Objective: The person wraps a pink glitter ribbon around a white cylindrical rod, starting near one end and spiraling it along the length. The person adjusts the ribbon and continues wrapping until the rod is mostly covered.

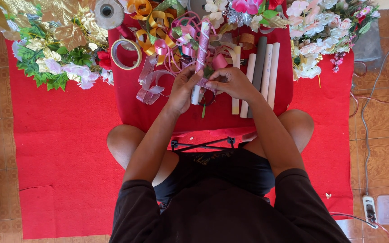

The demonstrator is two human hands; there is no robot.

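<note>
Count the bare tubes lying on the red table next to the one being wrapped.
4 tubes, side by side right of the hands: a cream tube, a dark grey tube, a white tube and another white tube. A fifth may lie hidden behind the right hand.

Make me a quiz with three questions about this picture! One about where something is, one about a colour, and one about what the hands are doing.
1. Where is the tape ring?
A. left of the hands
B. on the tile floor
C. on the lap

2. What colour is the cloth?
A. blue
B. red
C. white

3. What are the hands doing?
A. resting on the knees
B. both holding the tube with pink ribbon
C. one waving in the air

Answers:
1 A, the ring lies on the low table, left of the ribbon pile.
2 B, red covers table and floor.
3 B, the left hand and right hand meet at the tube's lower end.
</note>
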